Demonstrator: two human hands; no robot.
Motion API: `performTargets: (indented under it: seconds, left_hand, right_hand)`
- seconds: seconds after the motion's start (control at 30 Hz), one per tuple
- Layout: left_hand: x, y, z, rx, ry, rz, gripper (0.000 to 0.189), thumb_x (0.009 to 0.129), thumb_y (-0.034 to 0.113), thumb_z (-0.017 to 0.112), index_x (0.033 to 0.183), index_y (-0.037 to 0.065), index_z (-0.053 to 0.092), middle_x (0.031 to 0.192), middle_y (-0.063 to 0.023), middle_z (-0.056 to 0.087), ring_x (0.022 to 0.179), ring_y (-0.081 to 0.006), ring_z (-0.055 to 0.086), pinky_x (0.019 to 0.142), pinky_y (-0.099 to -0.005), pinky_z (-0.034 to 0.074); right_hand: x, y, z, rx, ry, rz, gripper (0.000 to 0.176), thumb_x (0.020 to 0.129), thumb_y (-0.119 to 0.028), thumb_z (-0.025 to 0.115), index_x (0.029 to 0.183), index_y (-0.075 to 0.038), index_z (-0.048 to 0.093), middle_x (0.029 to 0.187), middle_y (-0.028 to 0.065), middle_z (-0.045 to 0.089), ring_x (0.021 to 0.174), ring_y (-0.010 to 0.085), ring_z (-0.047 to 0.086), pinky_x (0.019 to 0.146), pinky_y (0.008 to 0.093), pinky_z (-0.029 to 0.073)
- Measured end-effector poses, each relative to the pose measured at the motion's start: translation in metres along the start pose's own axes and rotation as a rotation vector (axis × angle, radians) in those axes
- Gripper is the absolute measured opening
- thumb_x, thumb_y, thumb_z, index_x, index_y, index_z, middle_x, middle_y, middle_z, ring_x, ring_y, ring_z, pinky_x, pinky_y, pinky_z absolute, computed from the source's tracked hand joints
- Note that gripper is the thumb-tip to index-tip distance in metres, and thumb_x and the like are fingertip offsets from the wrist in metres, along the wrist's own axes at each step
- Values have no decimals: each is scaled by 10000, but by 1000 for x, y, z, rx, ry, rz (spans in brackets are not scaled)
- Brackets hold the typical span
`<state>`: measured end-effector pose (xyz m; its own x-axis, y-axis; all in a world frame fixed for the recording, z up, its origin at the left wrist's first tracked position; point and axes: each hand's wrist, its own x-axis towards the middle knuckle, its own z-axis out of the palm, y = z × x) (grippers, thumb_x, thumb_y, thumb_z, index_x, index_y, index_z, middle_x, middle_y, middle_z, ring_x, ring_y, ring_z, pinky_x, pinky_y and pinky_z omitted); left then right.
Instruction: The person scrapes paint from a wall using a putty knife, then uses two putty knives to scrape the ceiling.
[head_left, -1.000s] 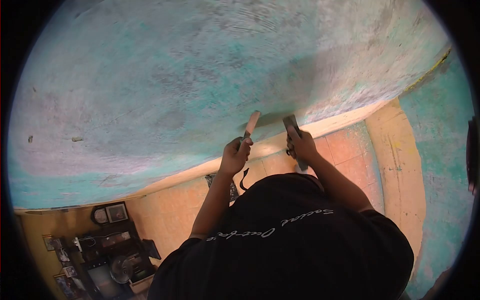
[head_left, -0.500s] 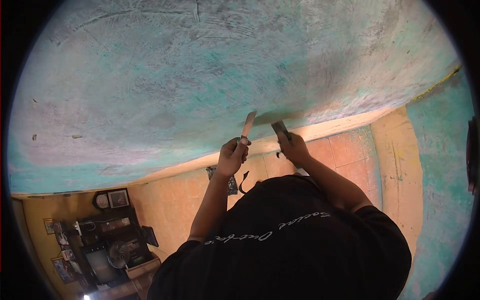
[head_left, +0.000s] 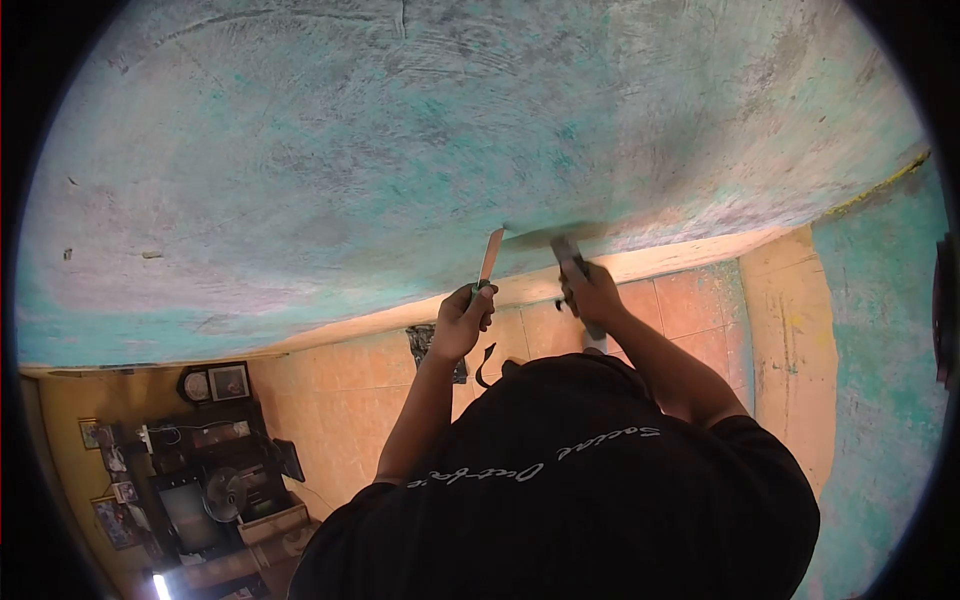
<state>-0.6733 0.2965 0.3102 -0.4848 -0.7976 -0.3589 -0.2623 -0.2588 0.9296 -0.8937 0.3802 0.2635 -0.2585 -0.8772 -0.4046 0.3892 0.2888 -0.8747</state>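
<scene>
A putty knife (head_left: 490, 255) with a flat metal blade is gripped in my left hand (head_left: 463, 322), its blade pointing up to the wall. The fingers are closed round its handle, and the blade tip is right at the wall surface. My right hand (head_left: 592, 292) is closed round a scraper (head_left: 567, 250), whose front end overlaps a brownish-grey shadowed band low on the wall. The painted wall (head_left: 380, 160) above both hands is patchy turquoise, grey and whitish, with scratches and swirling marks.
Orange floor tiles (head_left: 690, 305) stretch below the wall. A dark crumpled bag (head_left: 422, 345) lies on the floor near my left forearm. At lower left stands a dark cabinet with a fan (head_left: 225, 493) and framed pictures. A second turquoise wall (head_left: 885, 330) closes the right side.
My right hand and the scraper have shifted slightly right and down. The left hand and putty knife have moved a little left and down. Both tools stay held.
</scene>
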Motion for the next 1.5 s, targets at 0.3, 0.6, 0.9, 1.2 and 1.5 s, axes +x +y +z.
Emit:
performTargets:
  seconds: [0.3,0.6,0.9,1.2,1.5]
  left_hand:
    - [-2,2,6,-19,-7,-6,309,939,277,550,981,-23,612,691,3,521,587,-71,471,547,-231,403]
    - [-6,-9,-2,-125,-9,-51,295,953,257,518,1046,-16,578,740,-9,528,643,-106,501,580,-259,421]
    - [-6,-4,-13,-271,-96,-34,374,945,317,512,1067,-33,564,755,-32,538,670,-125,518,614,-269,436]
    - [-1,-12,-55,-206,-114,-44,345,933,308,540,1093,8,598,794,-14,570,746,-115,532,684,-286,421]
    - [-11,-19,-92,-274,-148,-141,445,940,413,504,1165,35,565,881,-31,569,844,-140,573,704,-299,472]
  right_hand:
    - [15,-17,14,-139,-48,-274,392,940,-364,488,748,-27,547,565,15,507,459,93,479,428,272,394]
    - [2,-32,15,-67,-60,-121,446,927,-440,476,742,-36,518,571,15,496,461,100,482,420,278,393]
    - [-2,7,24,-63,24,38,397,928,-400,506,783,-31,521,579,9,474,444,103,459,415,265,387]
    - [-3,-70,54,12,20,-290,384,946,-382,482,771,-42,514,610,22,493,472,109,472,438,264,403]
    - [-5,16,47,51,146,-16,440,936,-445,481,770,-42,533,577,37,497,447,141,487,425,288,421]
